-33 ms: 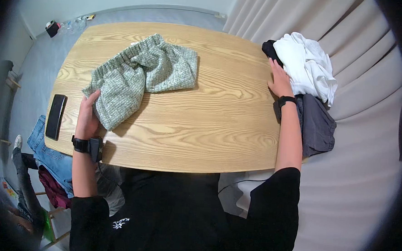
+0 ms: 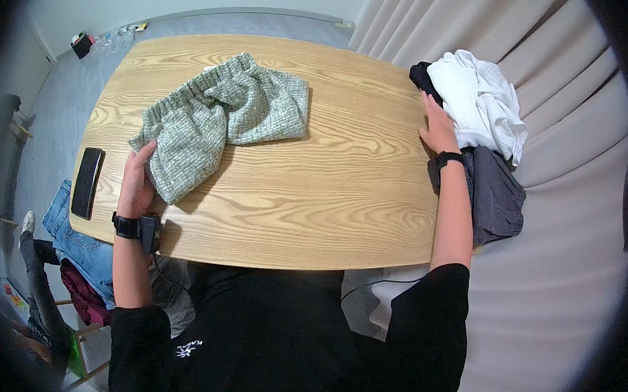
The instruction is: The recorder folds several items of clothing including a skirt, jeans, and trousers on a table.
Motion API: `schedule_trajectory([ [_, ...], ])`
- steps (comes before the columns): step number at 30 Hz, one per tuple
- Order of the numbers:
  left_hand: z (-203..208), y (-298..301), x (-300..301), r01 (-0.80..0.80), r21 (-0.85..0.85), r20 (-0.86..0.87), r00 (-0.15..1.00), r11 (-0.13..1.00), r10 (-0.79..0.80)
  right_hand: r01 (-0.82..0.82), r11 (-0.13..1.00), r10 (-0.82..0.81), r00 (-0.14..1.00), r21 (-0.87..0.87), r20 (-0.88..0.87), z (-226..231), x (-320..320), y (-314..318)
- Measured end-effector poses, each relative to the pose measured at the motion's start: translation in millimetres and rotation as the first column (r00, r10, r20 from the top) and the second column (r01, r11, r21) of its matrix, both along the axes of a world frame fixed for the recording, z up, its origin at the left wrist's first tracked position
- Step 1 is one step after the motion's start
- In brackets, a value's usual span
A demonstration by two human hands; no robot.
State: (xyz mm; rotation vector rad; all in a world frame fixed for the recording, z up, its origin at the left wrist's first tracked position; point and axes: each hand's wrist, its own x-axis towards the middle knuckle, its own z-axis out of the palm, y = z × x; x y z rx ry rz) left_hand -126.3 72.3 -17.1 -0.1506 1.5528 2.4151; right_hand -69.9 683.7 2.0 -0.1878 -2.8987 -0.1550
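A pair of green woven shorts (image 2: 189, 133) with a gathered elastic waistband lies crumpled on the left half of the wooden table (image 2: 348, 219). My left hand (image 2: 137, 183) is closed at its lower left corner, the thumb over the cloth; the other fingers are mostly hidden. At the right edge, my right hand (image 2: 440, 128) is open, fingers stretched out, against the side of a clothes pile. On that pile a white garment (image 2: 482, 98) lies over a black one (image 2: 423, 77), with dark grey elastic-hemmed clothing (image 2: 497, 195) nearer me.
A black phone (image 2: 87, 183) lies at the table's left edge. Below it, blue jeans (image 2: 87, 251) and a maroon garment (image 2: 85, 294) hang beside the table. Pale curtains (image 2: 565, 138) line the right side. A thin cable (image 2: 380, 281) runs below the front edge.
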Motion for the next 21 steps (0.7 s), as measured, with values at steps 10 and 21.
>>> schedule_trajectory([
  [10, 13.4, 13.1, 10.2, -0.056, 0.023, -0.091, 0.994, 0.998, 0.058, 0.000, 0.835, 0.135, 0.969, -0.550, 0.206, 11.9, 9.6, -71.2],
  [21, 31.7, 20.2, 22.2, 0.186, -0.254, -0.256, 0.933, 0.949, -0.252, -0.311, 0.729, 0.436, 0.898, -0.609, 0.064, -5.1, 1.5, -219.0],
])
